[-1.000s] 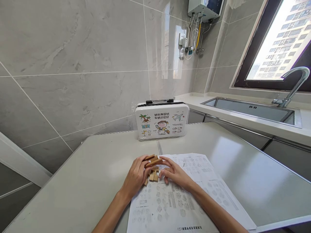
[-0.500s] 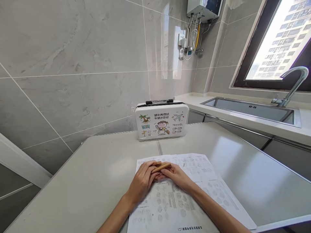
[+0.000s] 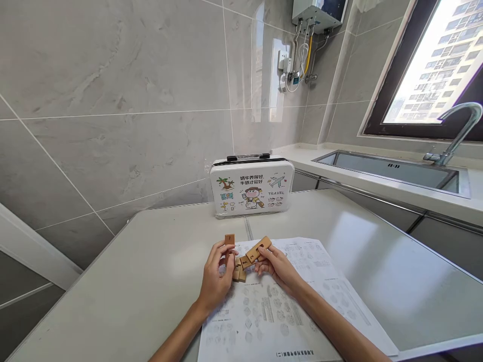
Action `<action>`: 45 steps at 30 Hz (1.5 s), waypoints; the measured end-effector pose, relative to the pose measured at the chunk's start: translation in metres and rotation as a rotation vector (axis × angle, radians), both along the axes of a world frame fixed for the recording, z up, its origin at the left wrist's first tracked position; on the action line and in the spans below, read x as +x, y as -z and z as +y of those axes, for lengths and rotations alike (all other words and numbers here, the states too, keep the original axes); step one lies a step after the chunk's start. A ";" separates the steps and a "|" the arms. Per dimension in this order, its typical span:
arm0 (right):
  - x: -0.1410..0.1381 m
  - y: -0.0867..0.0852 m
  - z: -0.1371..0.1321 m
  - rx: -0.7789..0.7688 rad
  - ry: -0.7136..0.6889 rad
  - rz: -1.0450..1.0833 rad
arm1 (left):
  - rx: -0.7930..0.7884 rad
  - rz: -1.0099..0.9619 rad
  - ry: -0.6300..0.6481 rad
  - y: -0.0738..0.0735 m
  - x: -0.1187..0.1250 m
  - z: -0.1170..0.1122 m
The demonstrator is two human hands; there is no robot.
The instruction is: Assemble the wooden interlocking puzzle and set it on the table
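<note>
A jointed wooden puzzle (image 3: 245, 262) made of several small light-brown blocks, with dark number-like marks, stretches between my hands above the printed sheet. My left hand (image 3: 219, 271) is closed on its left part, where one block stands up above the fingers. My right hand (image 3: 278, 265) pinches the slanting right part between thumb and fingers. Short pieces hang at an angle in the middle. Fingers hide some of the joints. Beneath both hands lies the white printed sheet (image 3: 264, 322), covered with small diagrams and reading upside down from here.
A white cartoon carry case (image 3: 252, 188) with a black handle stands upright beyond the sheet on the pale table (image 3: 158, 281). To the right are a counter sink (image 3: 388, 171) and a chrome faucet (image 3: 456, 130). A tiled wall (image 3: 113, 151) rises behind the table.
The wooden puzzle was a compact piece cupped between both hands. Now it is unfolded, its blocks spread at angles, and my hands have moved slightly apart.
</note>
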State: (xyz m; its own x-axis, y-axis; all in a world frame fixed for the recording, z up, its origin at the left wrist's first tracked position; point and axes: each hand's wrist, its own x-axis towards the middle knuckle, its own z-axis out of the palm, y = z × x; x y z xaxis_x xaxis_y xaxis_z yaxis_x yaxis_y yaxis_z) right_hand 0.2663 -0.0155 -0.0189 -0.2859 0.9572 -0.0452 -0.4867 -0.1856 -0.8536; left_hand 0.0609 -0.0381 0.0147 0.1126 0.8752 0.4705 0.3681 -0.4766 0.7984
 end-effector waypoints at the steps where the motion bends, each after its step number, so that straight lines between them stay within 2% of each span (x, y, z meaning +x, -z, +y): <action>1: 0.000 -0.001 0.000 -0.011 -0.004 0.005 | -0.067 -0.078 0.031 0.000 0.000 0.000; 6: 0.002 -0.008 -0.004 -0.013 -0.076 0.034 | -0.396 -0.291 0.185 -0.002 -0.002 0.003; 12: 0.006 -0.004 -0.001 -0.156 -0.101 0.060 | -0.460 -0.477 0.213 -0.007 0.001 0.005; 18: 0.007 -0.002 0.000 -0.127 -0.110 0.045 | -0.522 -0.443 0.257 -0.003 0.000 0.007; 26: 0.007 -0.007 -0.004 -0.083 -0.123 0.027 | -0.498 -0.449 0.250 0.000 0.001 0.006; 29: 0.007 -0.006 -0.004 -0.036 -0.150 0.002 | -0.489 -0.334 0.262 0.000 0.000 0.005; 34: 0.004 -0.005 -0.008 0.099 -0.209 -0.107 | -0.245 -0.032 0.169 -0.005 0.006 -0.002; 37: 0.002 -0.005 -0.010 0.155 -0.209 -0.179 | -0.208 0.078 0.169 -0.008 0.009 -0.007; 45: 0.002 -0.003 -0.008 0.211 -0.189 -0.227 | -0.195 0.120 0.151 -0.008 0.010 -0.007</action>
